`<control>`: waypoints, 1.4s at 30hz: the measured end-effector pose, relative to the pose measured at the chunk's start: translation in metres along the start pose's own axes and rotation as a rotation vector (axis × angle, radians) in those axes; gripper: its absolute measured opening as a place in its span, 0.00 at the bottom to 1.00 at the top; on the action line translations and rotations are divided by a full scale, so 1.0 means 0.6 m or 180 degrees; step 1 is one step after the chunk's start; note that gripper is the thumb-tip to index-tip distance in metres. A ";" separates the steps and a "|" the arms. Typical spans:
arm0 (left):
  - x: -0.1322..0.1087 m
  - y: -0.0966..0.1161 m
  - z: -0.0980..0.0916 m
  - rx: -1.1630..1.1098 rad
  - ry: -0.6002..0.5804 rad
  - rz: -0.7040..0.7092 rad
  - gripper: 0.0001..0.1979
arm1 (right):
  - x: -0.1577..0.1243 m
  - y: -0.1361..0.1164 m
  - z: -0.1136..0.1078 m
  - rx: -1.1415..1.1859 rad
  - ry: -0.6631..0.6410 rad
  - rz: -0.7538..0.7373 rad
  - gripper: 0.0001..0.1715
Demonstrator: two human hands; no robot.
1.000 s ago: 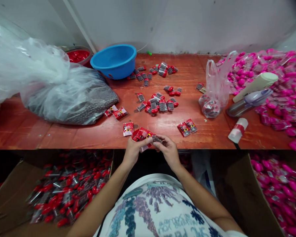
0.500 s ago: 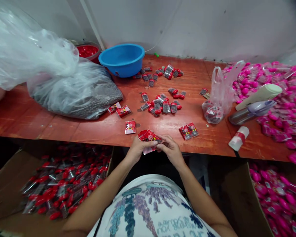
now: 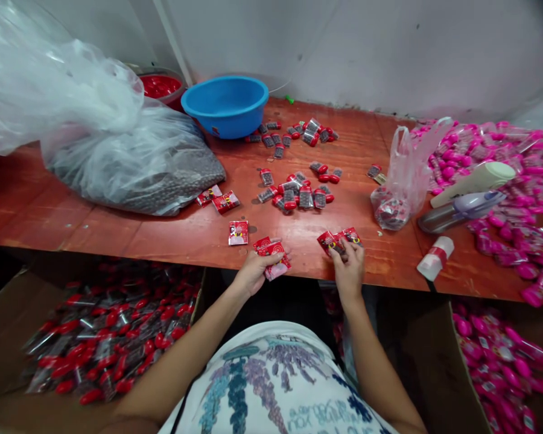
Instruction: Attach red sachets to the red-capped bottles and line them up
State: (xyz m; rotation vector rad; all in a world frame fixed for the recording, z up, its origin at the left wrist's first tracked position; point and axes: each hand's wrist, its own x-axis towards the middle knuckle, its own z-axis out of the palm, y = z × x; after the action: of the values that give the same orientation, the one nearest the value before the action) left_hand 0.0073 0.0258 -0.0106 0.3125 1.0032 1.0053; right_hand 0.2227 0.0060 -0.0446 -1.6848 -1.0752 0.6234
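Observation:
Several small red printed packets (image 3: 277,261) are fanned out in my left hand (image 3: 252,272), which is closed on them with the thumb on top at the table's front edge. To the right, my right hand (image 3: 349,269) is closed with its fingertips on a red and dark packet (image 3: 329,242). Beside it, another red packet (image 3: 352,235) lies partly under the fingers. A single red packet (image 3: 238,232) rests flat on the table left of my left hand, and two more packets (image 3: 226,202) lie near the plastic bag.
Red-capped clear containers (image 3: 305,196) lie mid-table. A blue basin (image 3: 226,105) and a bag of dark beads (image 3: 163,175) stand at left. A knotted plastic bag (image 3: 391,208), a clear-bodied tool (image 3: 457,211), a white roll (image 3: 435,258) and pink pieces (image 3: 489,150) are right. Boxes sit below.
My hands have moved apart. The right one has left the packets in my left hand and gone right with a packet, over the two packets lying there.

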 end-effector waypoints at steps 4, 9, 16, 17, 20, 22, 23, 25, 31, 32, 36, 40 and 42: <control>0.006 -0.001 0.013 -0.0066 0.0163 0.0263 0.26 | -0.026 -0.037 0.035 -0.0108 -0.0791 -0.0532 0.21; 0.017 0.009 0.014 -0.0008 0.0211 0.0670 0.20 | -0.039 -0.074 0.103 0.0400 -0.1525 -0.0595 0.16; 0.022 0.038 -0.012 -0.0047 0.0221 0.0876 0.24 | 0.004 -0.098 0.124 0.0207 -0.1856 -0.1061 0.20; 0.023 0.041 -0.015 -0.0075 0.0229 0.0892 0.22 | 0.012 -0.100 0.127 0.0171 -0.1967 -0.1137 0.20; 0.028 0.051 -0.021 -0.0300 0.0422 0.0872 0.17 | 0.054 -0.098 0.137 -0.0169 -0.2184 -0.1539 0.22; 0.033 0.056 -0.025 -0.0485 0.0618 0.0726 0.14 | 0.095 -0.090 0.147 -0.0744 -0.1926 -0.1921 0.25; 0.034 0.059 -0.028 -0.0572 0.0695 0.0639 0.13 | 0.117 -0.085 0.153 -0.1097 -0.1739 -0.2093 0.27; 0.036 0.063 -0.031 -0.0722 0.0761 0.0505 0.10 | 0.158 -0.075 0.165 -0.1718 -0.1521 -0.2352 0.30; 0.033 0.073 -0.032 -0.1145 0.0788 0.0197 0.05 | 0.180 -0.067 0.180 -0.2166 -0.1762 -0.2717 0.21; 0.033 0.075 -0.032 -0.1219 0.0798 0.0138 0.04 | 0.168 -0.069 0.176 -0.2014 -0.1764 -0.2683 0.20; 0.034 0.082 -0.031 -0.1376 0.0840 0.0040 0.04 | 0.090 -0.084 0.148 -0.0707 -0.1613 -0.1710 0.18; 0.037 0.078 -0.023 -0.1371 0.0857 0.0025 0.05 | 0.007 -0.101 0.122 0.0732 -0.1831 -0.0133 0.24; 0.038 0.072 -0.018 -0.1353 0.0835 0.0039 0.05 | -0.019 -0.110 0.115 0.1154 -0.2180 0.0301 0.28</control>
State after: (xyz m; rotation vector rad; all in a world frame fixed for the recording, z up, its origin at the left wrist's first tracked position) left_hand -0.0217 0.0654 -0.0016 -0.1690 0.9919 1.2621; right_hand 0.1381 0.0352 -0.0097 -1.2261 -1.2514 1.4318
